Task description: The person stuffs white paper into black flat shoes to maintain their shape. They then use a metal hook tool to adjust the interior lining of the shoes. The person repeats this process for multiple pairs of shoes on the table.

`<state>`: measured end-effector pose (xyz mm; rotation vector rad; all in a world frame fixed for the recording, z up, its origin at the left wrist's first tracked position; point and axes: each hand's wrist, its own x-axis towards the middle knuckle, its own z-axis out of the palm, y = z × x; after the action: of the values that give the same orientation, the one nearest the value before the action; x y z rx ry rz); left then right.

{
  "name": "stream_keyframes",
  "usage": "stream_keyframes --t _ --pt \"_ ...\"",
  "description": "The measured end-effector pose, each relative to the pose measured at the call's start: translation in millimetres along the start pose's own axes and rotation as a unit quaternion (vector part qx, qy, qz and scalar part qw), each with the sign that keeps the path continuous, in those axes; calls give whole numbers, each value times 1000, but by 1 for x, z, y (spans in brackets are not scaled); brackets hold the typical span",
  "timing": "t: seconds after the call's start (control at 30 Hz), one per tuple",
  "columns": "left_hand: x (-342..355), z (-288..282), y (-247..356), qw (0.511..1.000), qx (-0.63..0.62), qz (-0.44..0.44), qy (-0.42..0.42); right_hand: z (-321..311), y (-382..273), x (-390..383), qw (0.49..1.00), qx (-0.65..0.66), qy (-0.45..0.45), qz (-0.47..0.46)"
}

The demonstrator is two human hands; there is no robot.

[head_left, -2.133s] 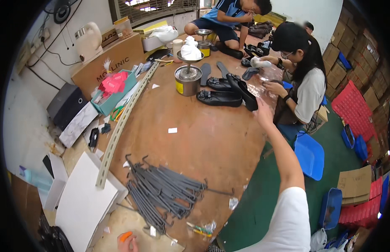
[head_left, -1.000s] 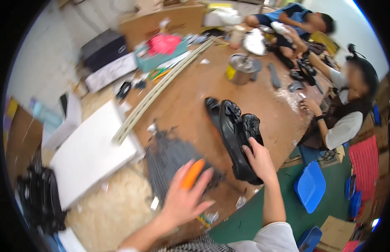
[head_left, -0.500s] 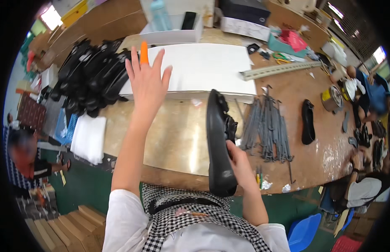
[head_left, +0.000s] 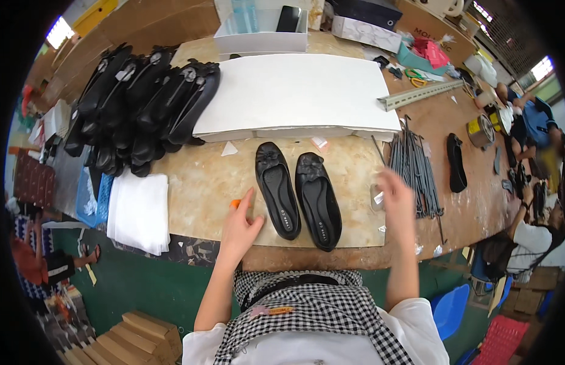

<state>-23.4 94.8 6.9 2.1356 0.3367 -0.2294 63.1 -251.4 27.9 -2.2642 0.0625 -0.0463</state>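
Two black flat shoes, a left-hand shoe and a right-hand shoe, lie side by side on the tan board, soles down, toes away from me. Each has a bow on its toe. My left hand is just left of the pair, thumb and forefinger apart, with an orange cover on one finger and nothing held. To the right of the pair, my right hand hovers near a bundle of thin grey rods. Motion blurs its fingers, so I cannot tell if it grips anything.
Black shoes are heaped in a pile at the left, above folded white cloth. A stack of white sheets lies behind the pair. Farther right are a metal angle bar, a single black shoe and a can. Other people sit at both sides.
The shoe that my right hand held now rests on the board in a pair. My left hand has come down from above the white sheets. My right hand has moved right, off the shoe.
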Motion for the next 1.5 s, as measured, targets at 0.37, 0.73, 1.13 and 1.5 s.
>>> stream_keyframes --t 0.37,0.73,1.13,1.5 --pt "-27 87 36 827 312 444 -150 -190 218 94 922 -331 198 31" --pt "253 14 139 854 368 353 107 56 -7 -63 926 -239 -101 -273" --pt "23 45 154 880 -14 391 -270 23 -24 -52 726 656 -80 188" --pt "45 64 112 968 -199 148 42 7 -44 -45 966 192 -100 -139"
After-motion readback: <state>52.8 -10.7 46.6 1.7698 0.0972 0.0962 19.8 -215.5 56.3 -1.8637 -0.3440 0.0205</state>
